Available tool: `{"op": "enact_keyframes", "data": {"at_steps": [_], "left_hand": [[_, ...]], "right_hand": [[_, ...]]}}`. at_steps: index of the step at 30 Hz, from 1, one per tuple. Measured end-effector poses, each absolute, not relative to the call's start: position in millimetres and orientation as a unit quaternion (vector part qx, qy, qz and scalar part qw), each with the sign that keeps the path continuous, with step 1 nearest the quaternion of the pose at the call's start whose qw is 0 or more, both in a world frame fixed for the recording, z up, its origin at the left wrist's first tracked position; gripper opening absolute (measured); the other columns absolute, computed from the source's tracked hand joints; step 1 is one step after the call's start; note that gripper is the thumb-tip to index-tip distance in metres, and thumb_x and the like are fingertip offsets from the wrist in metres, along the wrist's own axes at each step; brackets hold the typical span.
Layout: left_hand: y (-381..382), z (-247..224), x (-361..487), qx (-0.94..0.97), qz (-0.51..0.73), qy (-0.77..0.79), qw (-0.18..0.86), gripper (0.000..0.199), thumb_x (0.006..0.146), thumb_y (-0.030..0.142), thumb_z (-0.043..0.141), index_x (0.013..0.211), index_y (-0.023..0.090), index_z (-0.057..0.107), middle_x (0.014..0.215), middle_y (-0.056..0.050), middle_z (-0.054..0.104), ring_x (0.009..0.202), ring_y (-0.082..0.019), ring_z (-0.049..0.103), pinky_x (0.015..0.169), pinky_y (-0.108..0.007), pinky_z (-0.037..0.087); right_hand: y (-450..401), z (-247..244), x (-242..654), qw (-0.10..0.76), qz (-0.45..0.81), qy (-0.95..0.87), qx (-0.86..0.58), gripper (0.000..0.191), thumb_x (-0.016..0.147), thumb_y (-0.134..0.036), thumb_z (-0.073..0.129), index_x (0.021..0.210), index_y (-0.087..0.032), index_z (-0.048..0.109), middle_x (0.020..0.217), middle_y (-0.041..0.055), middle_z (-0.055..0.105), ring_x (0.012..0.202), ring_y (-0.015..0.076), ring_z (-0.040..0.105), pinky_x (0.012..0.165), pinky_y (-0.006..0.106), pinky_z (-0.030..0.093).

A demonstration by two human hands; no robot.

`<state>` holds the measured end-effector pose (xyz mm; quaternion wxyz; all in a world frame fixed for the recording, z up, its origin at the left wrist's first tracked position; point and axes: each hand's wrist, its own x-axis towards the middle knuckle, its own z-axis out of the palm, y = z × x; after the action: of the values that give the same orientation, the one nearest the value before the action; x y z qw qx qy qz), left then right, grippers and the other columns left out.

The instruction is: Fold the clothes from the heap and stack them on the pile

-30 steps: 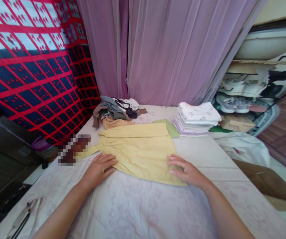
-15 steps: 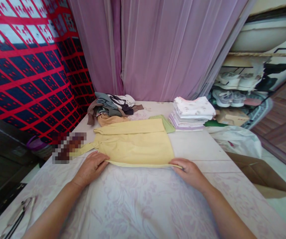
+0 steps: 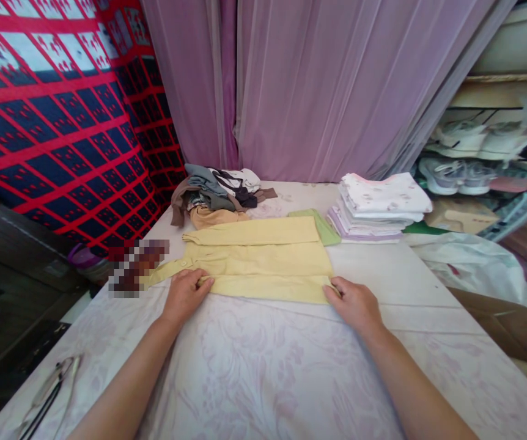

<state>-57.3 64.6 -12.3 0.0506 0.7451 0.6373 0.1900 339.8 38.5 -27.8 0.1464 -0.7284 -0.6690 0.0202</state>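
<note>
A yellow garment (image 3: 263,260) with a button and a strap-like end at its left lies flat on the bed, its far and near long sides folded inward. My left hand (image 3: 186,296) pinches the left end of the near fold. At the right end of that fold, my right hand (image 3: 355,302) is closed, thumb and fingers gripping the corner. Just beyond the garment's far right corner, a green cloth (image 3: 326,226) shows partly from under it.
A heap of crumpled clothes (image 3: 220,192) lies at the back left. At the back right stands a stack of folded white cloths (image 3: 378,205). Glasses (image 3: 50,391) rest on the bed's front left. Beyond the right edge are a cardboard box (image 3: 506,324) and a shoe rack (image 3: 483,159).
The garment's near edge has been turned over inward, forming a folded strip along the near side. Both hands have moved with it. The view has shifted slightly left.
</note>
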Motion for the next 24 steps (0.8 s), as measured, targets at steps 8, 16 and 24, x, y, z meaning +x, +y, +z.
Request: {"op": "enact_keyframes", "data": {"at_steps": [8,16,24], "left_hand": [[37.0,-13.3,-9.3,0.833,0.184,0.521,-0.031,0.035,0.092,0.031,0.041,0.122,0.022,0.057,0.138,-0.007,0.05,0.131,-0.027,0.037,0.11,-0.047,0.024],[33.9,-30.6,9.5,0.888,0.107,0.446,0.026,0.056,0.093,0.053,0.035,0.142,0.025,0.036,0.151,-0.006,0.032,0.141,-0.026,0.02,0.115,-0.05,0.008],[34.7,-26.3,-1.9,0.844,0.071,0.531,0.025,0.061,0.09,0.061,0.032,0.142,0.028,0.037,0.153,-0.011,0.027,0.141,-0.03,0.02,0.111,-0.058,0.007]], "right_hand": [[39.7,-36.0,342.3,0.207,-0.014,-0.683,-0.7,0.047,0.08,-0.045,0.042,0.114,-0.019,0.06,0.073,0.0013,0.066,0.063,0.0187,0.06,0.066,0.031,0.044],[37.7,-38.2,341.7,0.273,-0.048,-0.681,-0.677,0.042,0.085,-0.047,0.038,0.104,-0.018,0.063,0.071,0.0045,0.065,0.065,0.0197,0.06,0.071,0.032,0.043],[41.6,-37.4,340.2,0.253,-0.051,-0.686,-0.68,0.036,0.085,-0.047,0.038,0.071,-0.021,0.059,0.063,0.002,0.064,0.057,0.017,0.056,0.06,0.028,0.036]]}}
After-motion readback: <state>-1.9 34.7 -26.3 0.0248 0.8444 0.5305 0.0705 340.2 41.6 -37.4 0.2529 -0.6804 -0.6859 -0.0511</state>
